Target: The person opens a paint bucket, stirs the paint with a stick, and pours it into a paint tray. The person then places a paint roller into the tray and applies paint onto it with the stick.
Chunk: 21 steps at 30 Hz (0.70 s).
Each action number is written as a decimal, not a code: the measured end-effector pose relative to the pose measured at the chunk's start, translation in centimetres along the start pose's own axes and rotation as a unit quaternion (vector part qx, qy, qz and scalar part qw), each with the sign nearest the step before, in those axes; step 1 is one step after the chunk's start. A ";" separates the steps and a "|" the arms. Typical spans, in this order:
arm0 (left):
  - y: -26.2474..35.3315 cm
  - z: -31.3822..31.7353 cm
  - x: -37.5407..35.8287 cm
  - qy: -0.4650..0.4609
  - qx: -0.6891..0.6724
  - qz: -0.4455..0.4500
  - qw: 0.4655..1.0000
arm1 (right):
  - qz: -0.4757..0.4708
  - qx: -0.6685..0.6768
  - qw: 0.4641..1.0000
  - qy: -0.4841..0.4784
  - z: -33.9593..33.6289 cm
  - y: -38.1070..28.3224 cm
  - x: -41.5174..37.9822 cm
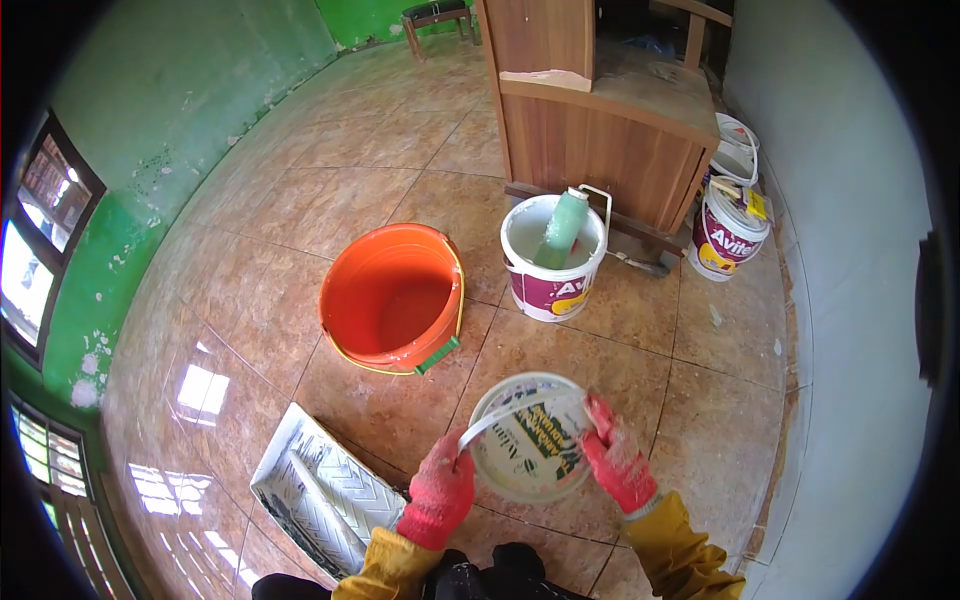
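- The left hand (440,490), in a red glove, is closed at the left edge of the pail (525,460), where one end of the white handle (512,410) is.
- The right hand (618,460), gloved also, pinches the right edge of the same pail, near the other end of the handle.
- The pail is between the two hands, above the near part of the tiled floor (240,280); its round printed face is turned up to the person.
- To the left and near, the tray (375,503) lies on the floor, smeared with paint, with a white stick (322,500) lying in it.
- Farther than the pail, a little left, the orange bucket (345,290) stands upright.
- To the right of it, near the cabinet (600,145), stands the white bucket (530,296), and a green roller (566,225) leans inside.
- Far on the right, the lidded bucket (722,235) stands between the cabinet and the wall (850,300).
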<state>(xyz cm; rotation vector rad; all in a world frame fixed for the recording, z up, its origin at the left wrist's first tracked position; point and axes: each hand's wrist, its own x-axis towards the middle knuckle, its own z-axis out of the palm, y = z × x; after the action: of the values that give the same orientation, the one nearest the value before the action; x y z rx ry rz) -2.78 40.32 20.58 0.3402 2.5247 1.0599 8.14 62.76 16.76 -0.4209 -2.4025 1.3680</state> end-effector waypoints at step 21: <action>-8.2 -6.9 17.7 0.225 -0.356 -0.078 0.904 | -0.023 -0.043 0.998 -0.034 2.7 -0.6 0.7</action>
<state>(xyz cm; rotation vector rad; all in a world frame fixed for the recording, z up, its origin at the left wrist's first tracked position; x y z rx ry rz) -22.26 36.77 14.64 -0.3461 2.2335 2.0589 6.30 60.72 16.16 -0.3446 -2.5181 1.2826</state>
